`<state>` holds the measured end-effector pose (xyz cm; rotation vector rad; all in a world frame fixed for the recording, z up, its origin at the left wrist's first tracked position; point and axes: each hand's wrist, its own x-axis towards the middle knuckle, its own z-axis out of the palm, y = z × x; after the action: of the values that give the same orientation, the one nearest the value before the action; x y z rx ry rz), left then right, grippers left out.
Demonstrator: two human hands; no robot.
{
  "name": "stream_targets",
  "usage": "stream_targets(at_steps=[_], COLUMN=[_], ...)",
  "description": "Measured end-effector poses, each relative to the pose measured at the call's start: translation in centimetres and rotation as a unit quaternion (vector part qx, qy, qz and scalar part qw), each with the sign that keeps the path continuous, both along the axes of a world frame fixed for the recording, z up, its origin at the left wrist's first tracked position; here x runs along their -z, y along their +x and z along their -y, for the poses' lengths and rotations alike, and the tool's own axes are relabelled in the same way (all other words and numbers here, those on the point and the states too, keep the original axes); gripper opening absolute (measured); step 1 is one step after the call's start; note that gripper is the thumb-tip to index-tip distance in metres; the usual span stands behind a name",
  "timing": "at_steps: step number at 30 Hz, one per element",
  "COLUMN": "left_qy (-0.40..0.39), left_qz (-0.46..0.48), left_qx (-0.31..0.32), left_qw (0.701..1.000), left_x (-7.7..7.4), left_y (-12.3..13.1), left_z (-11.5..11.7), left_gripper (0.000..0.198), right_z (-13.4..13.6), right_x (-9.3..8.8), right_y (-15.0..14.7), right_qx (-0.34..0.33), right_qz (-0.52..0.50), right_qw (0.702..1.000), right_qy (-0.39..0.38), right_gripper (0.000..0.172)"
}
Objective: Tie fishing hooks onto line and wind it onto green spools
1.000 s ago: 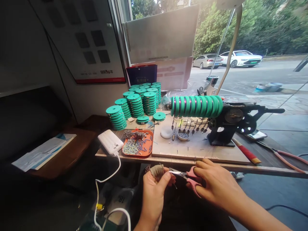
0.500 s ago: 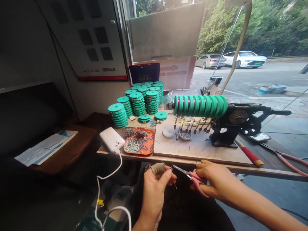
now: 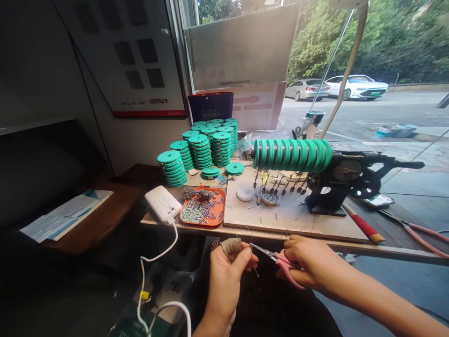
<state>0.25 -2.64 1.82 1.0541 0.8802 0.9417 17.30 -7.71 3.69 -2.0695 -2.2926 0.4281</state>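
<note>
My left hand (image 3: 228,276) is closed, thumb pressed against fingers, pinching a thin fishing line (image 3: 252,234) and what looks like a small, slim metal piece whose kind I cannot make out. Beige cloth (image 3: 230,245) wraps one of its fingers. In my right hand (image 3: 312,262) is a pair of scissors (image 3: 289,269) with pink handles, fingers through the loops. The scissor tips lie right at the left fingertips, by the line, with the blades nearly together. Whether they touch the line is too small to tell.
An orange tray (image 3: 220,220) of small metal parts and a white power bank (image 3: 163,204) sit left of a wooden board (image 3: 242,217). Behind are stacked green spools (image 3: 199,152). A hand-cranked winder (image 3: 326,187) carries a row of green discs. Large pliers (image 3: 414,227) lie at right.
My right hand has brought the scissors slightly left, and the blades have closed closer together at the left fingertips. The left hand has barely moved and keeps its pinch.
</note>
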Motion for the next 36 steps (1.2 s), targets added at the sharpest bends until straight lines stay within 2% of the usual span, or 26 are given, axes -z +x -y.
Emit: stream_targets(at_steps=[5, 15, 20, 27, 33, 36], left_qy=[-0.006, -0.003, -0.007, -0.002, -0.006, -0.007], left_qz=[-0.004, -0.009, -0.009, -0.003, -0.004, 0.001], left_qx=[0.001, 0.001, 0.002, 0.006, 0.008, 0.007], left_qw=[1.000, 1.000, 1.000, 1.000, 1.000, 1.000], left_x=[0.01, 0.02, 0.01, 0.22, 0.19, 0.36], left_y=[-0.01, -0.03, -0.01, -0.08, -0.01, -0.09], left_z=[-0.13, -0.18, -0.12, -0.01, -0.05, -0.11], left_gripper=[0.009, 0.009, 0.009, 0.008, 0.008, 0.009], right_z=[-0.11, 0.15, 0.16, 0.02, -0.58, -0.01], right_x=[-0.06, -0.57, -0.59, -0.58, 0.25, 0.32], right_y=[0.12, 0.09, 0.15, 0.33, 0.13, 0.43], right_qx=[-0.001, -0.015, -0.027, -0.039, -0.027, -0.032], right_qz=[0.001, 0.012, 0.004, 0.033, 0.073, 0.049], right_qw=[1.000, 1.000, 0.999, 0.999, 0.996, 0.997], right_qy=[0.000, 0.017, 0.025, -0.002, 0.037, 0.050], right_gripper=[0.024, 0.031, 0.028, 0.023, 0.024, 0.027])
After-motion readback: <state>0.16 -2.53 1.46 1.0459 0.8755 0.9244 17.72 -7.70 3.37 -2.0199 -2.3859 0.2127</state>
